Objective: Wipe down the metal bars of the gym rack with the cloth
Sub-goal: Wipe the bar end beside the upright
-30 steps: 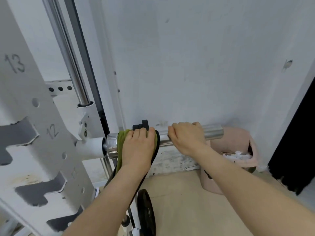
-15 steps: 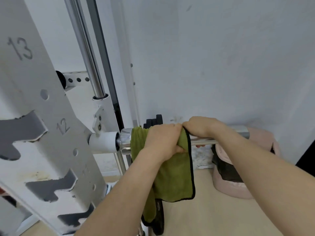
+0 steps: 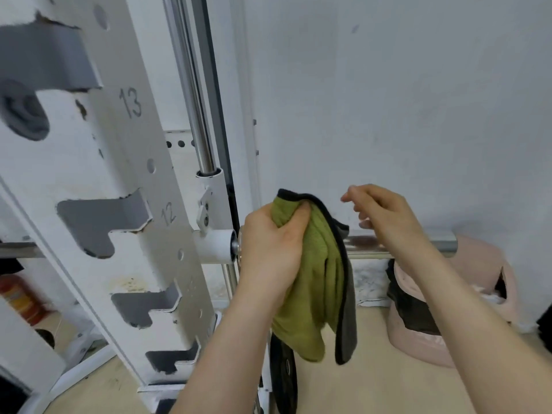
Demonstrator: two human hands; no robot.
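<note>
- Red and yellow object (image 3: 18,297), far left and low, behind the rack; too blurred to identify.
- White rack upright (image 3: 89,180) is tilted in view, with grey hook-shaped notches and round holes. The numbers 13 and 12 are stamped beside the notches.
- Vertical chrome rod (image 3: 194,100) sits just right of the upright and runs down into a white sleeve (image 3: 213,245).
- Left hand (image 3: 268,243) is at the sleeve's right end, with fingers and thumb curled tight around a bunched top corner of the green cloth (image 3: 316,279).
- The cloth is black-edged with a grey reverse. It hangs from the left fist, drapes in front of the inner end of the horizontal chrome bar (image 3: 364,246) and covers it. Cannot tell if it touches the metal.
- Black weight plate (image 3: 286,377) stands on edge below the cloth, near the floor.
- The bar sticks out right from the sleeve, bare between the cloth and the right wrist; its end cap shows further right.
- Right hand (image 3: 385,213) is above the bar, just right of the cloth. Its fingers are loosely bent and a little apart, gripping nothing, and the forearm crosses in front of the bar.
- Pink bin (image 3: 484,279) is on the beige floor (image 3: 373,369) under the bar's end, with a dark liner inside.
- Grey-white wall (image 3: 388,85) is behind everything.
</note>
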